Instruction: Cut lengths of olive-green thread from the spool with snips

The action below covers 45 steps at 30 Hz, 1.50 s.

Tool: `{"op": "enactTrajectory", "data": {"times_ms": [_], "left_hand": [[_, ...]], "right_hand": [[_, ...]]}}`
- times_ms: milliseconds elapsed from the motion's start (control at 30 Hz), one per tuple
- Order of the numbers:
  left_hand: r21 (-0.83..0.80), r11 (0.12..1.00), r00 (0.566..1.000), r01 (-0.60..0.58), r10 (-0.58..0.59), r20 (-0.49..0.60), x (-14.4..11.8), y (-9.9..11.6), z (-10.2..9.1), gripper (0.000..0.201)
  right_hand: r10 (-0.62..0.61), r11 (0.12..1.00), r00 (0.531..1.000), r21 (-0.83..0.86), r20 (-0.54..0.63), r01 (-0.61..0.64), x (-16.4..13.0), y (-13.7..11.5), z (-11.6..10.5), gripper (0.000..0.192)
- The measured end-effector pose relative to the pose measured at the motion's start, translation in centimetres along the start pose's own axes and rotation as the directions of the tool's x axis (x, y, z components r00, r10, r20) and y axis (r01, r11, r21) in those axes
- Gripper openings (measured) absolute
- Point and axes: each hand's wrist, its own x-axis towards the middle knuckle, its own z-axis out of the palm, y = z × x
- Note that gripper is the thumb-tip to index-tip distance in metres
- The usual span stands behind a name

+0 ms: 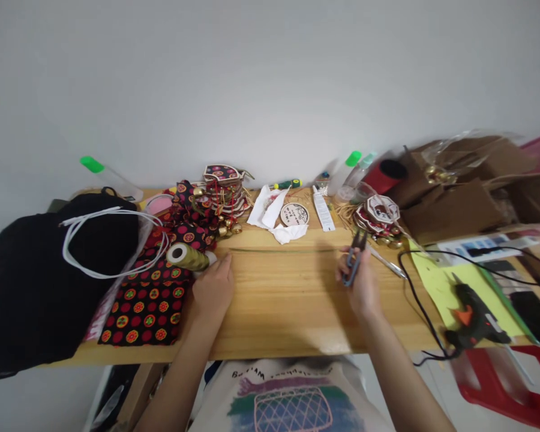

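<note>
My left hand [213, 287] is closed at the near end of a spool of olive thread [188, 257], which lies tilted over patterned cloth. Its index fingertip is down at the end of a thin, taut olive thread [283, 250] that runs across the wooden table. My right hand [362, 279] grips a pair of blue-handled thread snips [353, 258], blades pointing away from me. Its curled fingers are at the other end of the thread; whether they pinch it is hidden. Black cloth with coloured flowers [146, 312] lies left of my left hand.
Bell-hung ornaments stand in stacks at left [225, 192] and right [378, 215]. A round wooden disc [294, 214], white tissue [265, 207] and a glue tube [324, 210] lie between. Right are a silver pen [389, 264], a corded glue gun [474, 318] and cardboard boxes [454, 207]; left, a black bag [40, 282].
</note>
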Motion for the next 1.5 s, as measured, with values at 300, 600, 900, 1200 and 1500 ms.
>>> {"op": "enactTrajectory", "data": {"times_ms": [300,600,900,1200,1500], "left_hand": [[0.069,0.998,1.000,-0.012,0.014,-0.023,0.0,0.2,0.1,0.043],[0.107,0.994,0.999,-0.018,0.021,-0.027,-0.1,0.4,-0.1,0.044],[0.092,0.996,1.000,-0.001,0.001,-0.008,0.0,0.4,-0.1,0.045],[0.084,0.996,1.000,0.015,-0.015,-0.007,0.1,0.4,0.2,0.045],[0.057,0.996,0.998,0.069,-0.069,-0.013,0.0,0.8,-0.5,0.046]], "right_hand": [[-0.459,0.429,0.885,-0.854,0.075,0.295,0.8,2.6,-4.5,0.035],[-0.374,0.054,0.895,-0.958,0.242,0.282,0.7,2.8,-3.8,0.043],[-0.354,0.003,0.899,-0.961,0.259,0.278,0.9,2.6,-3.7,0.045],[-0.325,-0.021,0.914,-0.968,0.243,0.250,0.7,2.2,-3.2,0.046],[-0.455,0.246,0.875,-0.920,0.166,0.304,1.0,3.0,-3.9,0.044]]}}
